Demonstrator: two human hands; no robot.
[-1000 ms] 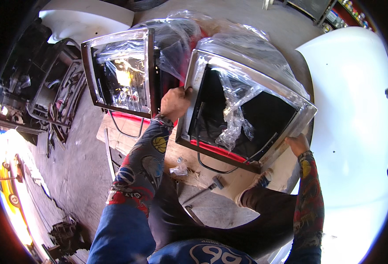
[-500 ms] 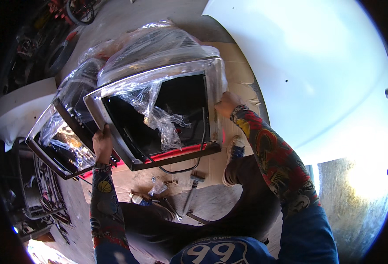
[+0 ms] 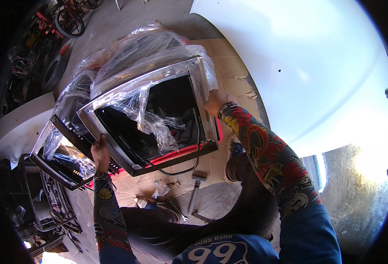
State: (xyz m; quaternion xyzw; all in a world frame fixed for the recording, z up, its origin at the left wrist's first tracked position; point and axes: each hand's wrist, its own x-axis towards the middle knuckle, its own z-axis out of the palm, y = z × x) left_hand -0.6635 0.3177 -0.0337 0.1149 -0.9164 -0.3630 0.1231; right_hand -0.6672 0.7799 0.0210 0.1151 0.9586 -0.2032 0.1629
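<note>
A squarish metal frame [image 3: 147,168] with a dark recessed middle stands tilted in front of me, crumpled clear plastic wrap [image 3: 158,130] hanging across it. My right hand [image 3: 218,102] is closed on the frame's right side. At its lower left side my left hand [image 3: 100,155] is closed, thumb up along the edge. A black cable loops below the frame's lower edge, and red shows behind it. Against its left side leans a second, similar frame [image 3: 59,176], also partly wrapped, with a dark rail between the two. What lies under the wrap behind them is hard to make out.
Flattened cardboard [image 3: 229,66] lies beneath the frames. A hammer [image 3: 194,193], a wrench [image 3: 183,214] and a small plastic bag [image 3: 161,189] lie near my feet. A large white curved panel [image 3: 308,79] fills the right. Dark metal parts, a tire [image 3: 55,72] and a bicycle [image 3: 70,22] are at left.
The view has turned slightly. The frame sits a little more slanted in it, and my right hand appears farther left. Both hands keep their hold.
</note>
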